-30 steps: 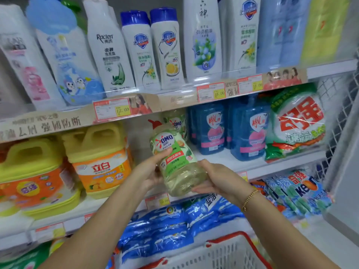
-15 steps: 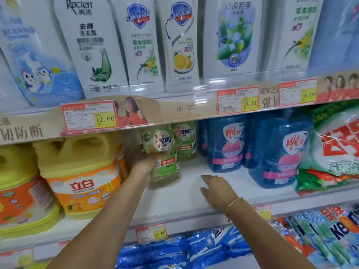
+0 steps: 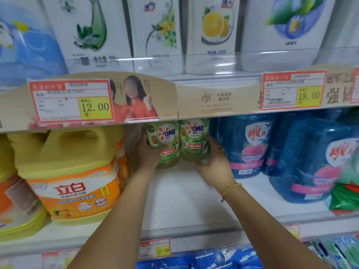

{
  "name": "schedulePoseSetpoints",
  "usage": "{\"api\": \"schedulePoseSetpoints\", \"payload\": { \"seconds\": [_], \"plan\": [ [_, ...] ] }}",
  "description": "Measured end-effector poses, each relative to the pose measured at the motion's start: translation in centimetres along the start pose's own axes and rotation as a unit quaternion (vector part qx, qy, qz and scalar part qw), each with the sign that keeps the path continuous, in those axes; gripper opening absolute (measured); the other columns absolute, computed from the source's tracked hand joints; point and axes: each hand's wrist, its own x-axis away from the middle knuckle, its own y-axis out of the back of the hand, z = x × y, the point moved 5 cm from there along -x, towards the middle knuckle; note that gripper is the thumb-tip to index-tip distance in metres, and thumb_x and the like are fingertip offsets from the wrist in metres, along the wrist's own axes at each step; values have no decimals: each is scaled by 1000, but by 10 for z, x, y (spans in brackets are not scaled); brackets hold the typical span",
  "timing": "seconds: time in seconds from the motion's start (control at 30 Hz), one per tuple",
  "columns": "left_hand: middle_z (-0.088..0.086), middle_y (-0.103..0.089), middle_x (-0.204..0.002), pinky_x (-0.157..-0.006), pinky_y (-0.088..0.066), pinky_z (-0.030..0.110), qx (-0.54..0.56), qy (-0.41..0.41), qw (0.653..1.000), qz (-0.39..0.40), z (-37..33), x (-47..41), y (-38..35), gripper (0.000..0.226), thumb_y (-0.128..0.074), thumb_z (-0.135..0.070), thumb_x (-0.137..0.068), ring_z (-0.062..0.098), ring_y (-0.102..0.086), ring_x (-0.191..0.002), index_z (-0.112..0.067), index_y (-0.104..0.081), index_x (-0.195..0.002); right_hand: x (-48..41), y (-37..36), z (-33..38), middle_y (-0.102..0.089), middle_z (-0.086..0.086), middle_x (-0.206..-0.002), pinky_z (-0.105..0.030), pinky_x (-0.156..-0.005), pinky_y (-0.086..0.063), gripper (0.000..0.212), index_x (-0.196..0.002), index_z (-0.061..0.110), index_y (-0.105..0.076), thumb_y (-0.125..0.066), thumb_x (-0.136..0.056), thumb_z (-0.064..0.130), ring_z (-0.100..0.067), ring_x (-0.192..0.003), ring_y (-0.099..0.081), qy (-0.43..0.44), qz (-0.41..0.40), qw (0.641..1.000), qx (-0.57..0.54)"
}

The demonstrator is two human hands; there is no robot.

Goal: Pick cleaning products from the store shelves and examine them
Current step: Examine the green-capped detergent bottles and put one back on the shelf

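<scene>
At the centre of the frame, the left grip [image 3: 149,152] is wrapping around the left OMO bottle [image 3: 165,140] while the right grip [image 3: 215,162] is clasping the right OMO bottle [image 3: 194,141]. Both green-labelled detergent bottles are standing upright, touching, far back on the middle shelf [image 3: 184,200], probably so their labels are facing out. At lower left a yellow 立白 jug [image 3: 77,181] is sitting; price tags are reading 12.00 [image 3: 71,100], 18.00 [image 3: 293,91] and 10.00 [image 3: 155,248].

White middle shelf [image 3: 184,200], centre of frame: yellow detergent jugs [image 3: 73,177] at left, two green OMO bottles [image 3: 169,144] side by side at centre back, blue bottles [image 3: 250,146] at right, green bag [image 3: 345,193] at far right edge.
</scene>
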Motion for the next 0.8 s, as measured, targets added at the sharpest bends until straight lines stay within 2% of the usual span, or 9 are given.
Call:
{"api": "schedulePoseSetpoints", "payload": {
  "seconds": [0.07,0.17,0.27,0.4,0.5,0.57,0.63,0.7,0.8],
  "plan": [
    [4,-63,-127,-99,-48,42,-9,-16,1000,-22,7,-5,-2,72,-81,-12,-71,22,-58,-118,-15,-49,-135,-11,-5,-2,-51,-7,-131,-28,-99,-40,68,-137,14,-38,-75,-79,16,-23,-119,-50,-29,-24,997,-62],
    [8,-60,-131,-99,-47,37,-24,-36,999,-26,16,-10,-5,64,-74,-10,-80,23,-55,-120,-9,-46,-137,-21,-19,-15,-48,-6,-134,-23,-92,-39,81,-143,14,-27,-74,-78,10,-22,-121,-50,-109,5,983,-146],
    [8,-57,-134,-100,-47,41,-42,-65,997,-23,20,-11,-9,65,-68,-13,-85,24,-53,-123,-12,-38,-143,-35,-32,-24,-49,-9,-136,-25,-95,-39,80,-143,13,-28,-75,-78,14,-23,-121,-50,-137,9,983,-125],
    [8,-50,-141,-103,-45,46,-50,-72,996,-12,32,-16,-8,75,-66,-21,-88,25,-47,-130,-15,-25,-151,-51,-42,-27,-51,-7,-134,-30,-100,-38,75,-137,12,-35,-75,-76,33,-25,-123,-49,-151,-26,985,-74],
    [10,-54,-137,-100,-49,45,-11,-61,998,-22,39,-18,-4,66,-65,-18,-89,25,-52,-125,-9,-34,-146,-48,-38,-34,-49,-13,-135,-41,-102,-42,85,-135,9,-37,-82,-68,34,-32,-125,-46,-189,-74,976,-76],
    [10,-57,-133,-98,-50,41,25,-51,998,-20,42,-20,-3,58,-65,-13,-88,24,-55,-121,-8,-41,-141,-46,-39,-36,-45,-12,-136,-43,-103,-41,89,-135,12,-36,-84,-64,37,-31,-127,-41,-183,-78,978,-64],
    [10,-57,-134,-97,-49,37,33,-41,999,-11,42,-20,-5,59,-65,-13,-89,24,-55,-121,-8,-40,-142,-47,-42,-33,-48,-9,-133,-43,-102,-41,91,-133,16,-36,-86,-60,36,-29,-126,-43,-176,-74,976,-102],
    [11,-56,-135,-100,-48,41,29,-40,999,-17,43,-18,-7,62,-65,-13,-89,26,-54,-123,-7,-37,-144,-47,-43,-30,-53,-4,-129,-40,-100,-44,89,-131,18,-35,-87,-60,32,-28,-121,-50,-190,-66,966,-163],
    [13,-55,-135,-102,-43,34,-13,9,999,-32,46,-12,-11,58,-63,-11,-90,29,-52,-124,-4,-39,-142,-43,-35,-22,-56,-1,-128,-32,-94,-43,88,-131,19,-37,-86,-60,40,-26,-118,-54,-197,-44,973,-108]
  ]
}}
